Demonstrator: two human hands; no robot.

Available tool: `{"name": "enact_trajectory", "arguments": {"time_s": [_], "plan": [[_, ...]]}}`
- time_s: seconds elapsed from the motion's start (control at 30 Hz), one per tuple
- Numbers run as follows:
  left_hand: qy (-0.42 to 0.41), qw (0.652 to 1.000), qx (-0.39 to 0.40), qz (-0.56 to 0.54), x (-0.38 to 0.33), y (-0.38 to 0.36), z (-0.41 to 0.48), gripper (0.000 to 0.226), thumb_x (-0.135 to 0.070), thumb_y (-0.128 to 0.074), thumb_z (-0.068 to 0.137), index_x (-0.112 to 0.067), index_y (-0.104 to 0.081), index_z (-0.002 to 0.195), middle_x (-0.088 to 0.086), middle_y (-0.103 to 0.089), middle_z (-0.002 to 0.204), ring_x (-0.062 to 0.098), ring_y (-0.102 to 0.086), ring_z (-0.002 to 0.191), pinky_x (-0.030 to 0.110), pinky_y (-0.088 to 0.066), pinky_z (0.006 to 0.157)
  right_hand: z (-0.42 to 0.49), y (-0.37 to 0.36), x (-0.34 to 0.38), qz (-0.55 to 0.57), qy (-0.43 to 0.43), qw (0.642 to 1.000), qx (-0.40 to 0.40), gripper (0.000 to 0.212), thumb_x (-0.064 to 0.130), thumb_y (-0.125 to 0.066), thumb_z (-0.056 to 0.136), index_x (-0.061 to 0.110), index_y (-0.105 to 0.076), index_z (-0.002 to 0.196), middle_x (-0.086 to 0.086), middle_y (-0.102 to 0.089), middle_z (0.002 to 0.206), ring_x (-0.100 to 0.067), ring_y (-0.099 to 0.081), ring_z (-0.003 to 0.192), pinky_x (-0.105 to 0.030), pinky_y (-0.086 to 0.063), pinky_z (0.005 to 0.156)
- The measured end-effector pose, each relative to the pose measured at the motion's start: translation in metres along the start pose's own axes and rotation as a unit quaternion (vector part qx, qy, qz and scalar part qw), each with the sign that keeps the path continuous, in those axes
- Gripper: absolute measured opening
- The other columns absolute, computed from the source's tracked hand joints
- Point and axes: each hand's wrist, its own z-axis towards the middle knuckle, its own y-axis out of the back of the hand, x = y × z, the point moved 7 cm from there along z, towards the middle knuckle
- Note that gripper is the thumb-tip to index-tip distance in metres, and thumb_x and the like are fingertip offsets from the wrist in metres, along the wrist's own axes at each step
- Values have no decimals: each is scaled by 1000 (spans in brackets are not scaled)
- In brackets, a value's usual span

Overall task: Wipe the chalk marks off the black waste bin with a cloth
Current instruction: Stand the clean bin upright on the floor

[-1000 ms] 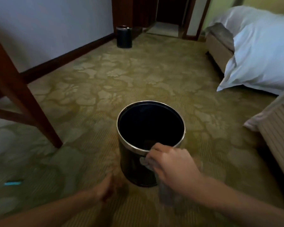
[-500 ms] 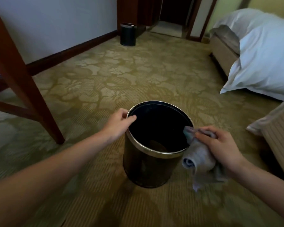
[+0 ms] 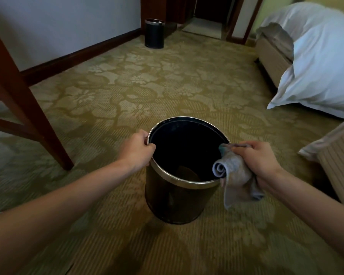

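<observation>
The black waste bin [image 3: 177,203], a smooth upright cylinder with a shiny metal rim [image 3: 187,183], is standing on the flower-patterned olive carpet [image 3: 147,86] in the middle of the view. The left hand [image 3: 136,150] is clasping that rim at its 9 o'clock side, thumb hooking over the edge. The right hand [image 3: 254,159] is clutching a soft grey cloth [image 3: 236,181], one end curling into a scroll, at the 3 o'clock side, seemingly touching the rim.
</observation>
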Motion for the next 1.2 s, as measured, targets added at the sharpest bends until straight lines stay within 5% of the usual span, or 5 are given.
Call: {"name": "enact_trajectory", "arguments": {"time_s": [0.27,0.5,0.6,1.0,1.2], "plan": [[40,999,-5,-22,-1,-2,-32,22,-15,-58,87,-19,-54,109,0,-64,101,24,-64,94,46,-58,79,41,-12,19,-68,17,997,22,11,7,-67,79,6,-77,85,-6,-75,79,-17,-70,76,-30,-58,66],[137,959,33,-244,7,-14,-61,9,-22,-57,92,-23,-52,99,-6,-57,101,8,-55,88,37,-55,72,42,-20,36,-29,-28,991,125,15,2,-67,80,0,-73,94,-12,-74,87,-22,-70,80,-30,-58,70],[122,977,-19,-172,17,12,-26,33,-29,-59,91,-12,-51,118,1,-58,107,16,-55,95,37,-49,85,9,-6,22,24,-41,992,114,15,4,-66,82,2,-72,96,-14,-73,94,-22,-70,83,-28,-56,68],[32,996,67,-57,0,-1,30,16,0,-51,93,-4,-66,89,11,-59,73,17,-55,57,24,-44,48,-54,-14,-7,78,-4,997,13,13,6,-65,84,14,-75,79,-3,-74,80,-13,-70,77,-23,-54,63],[84,991,26,-101,5,4,7,21,-4,-51,95,-13,-62,80,15,-63,84,29,-63,73,44,-58,71,-14,-23,4,80,-4,996,50,19,-1,-60,82,9,-75,75,-4,-75,79,-14,-70,74,-22,-54,61]]}}
